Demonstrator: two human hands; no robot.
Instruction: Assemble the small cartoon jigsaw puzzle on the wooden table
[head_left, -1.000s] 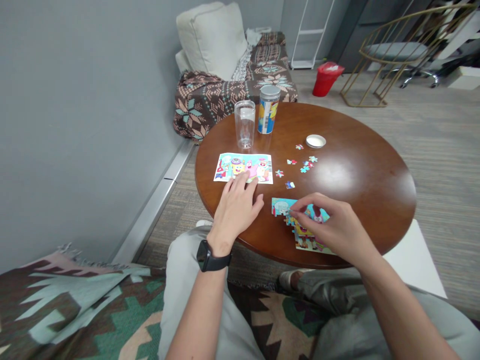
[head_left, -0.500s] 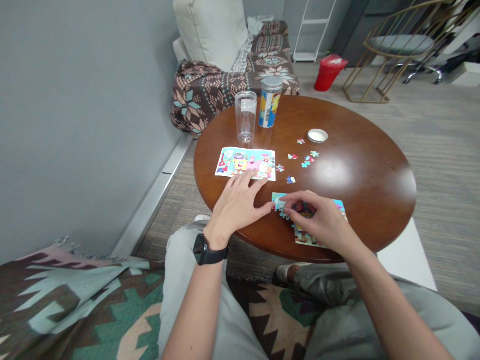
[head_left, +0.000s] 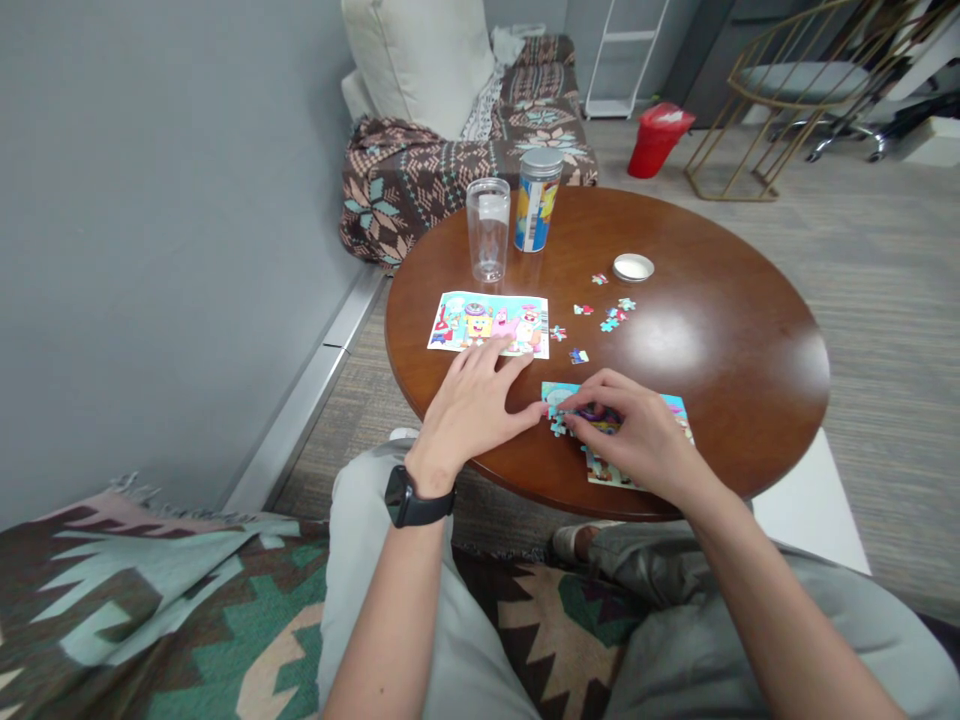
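Observation:
A partly joined jigsaw puzzle (head_left: 619,474) lies near the table's front edge, its middle covered by my right hand (head_left: 637,430). The right thumb and fingers pinch at the puzzle's left part, on what looks like a small light-blue puzzle piece (head_left: 558,424). My left hand (head_left: 480,405) rests flat with fingers spread; its fingertips touch the lower edge of a printed picture sheet (head_left: 489,322) and its thumb reaches the puzzle's left edge. Several loose puzzle pieces (head_left: 579,356) are scattered beyond the puzzle.
On the round wooden table (head_left: 720,270) stand a clear plastic jar (head_left: 489,235) and a printed can with a grey lid (head_left: 537,205). A white round lid (head_left: 634,267) lies farther back. Behind are a draped sofa (head_left: 405,175) and a red bin (head_left: 658,140).
My right hand has shifted very slightly at the puzzle's left part, its fingers closing a little. The left hand stays in place. The whole view has moved slightly.

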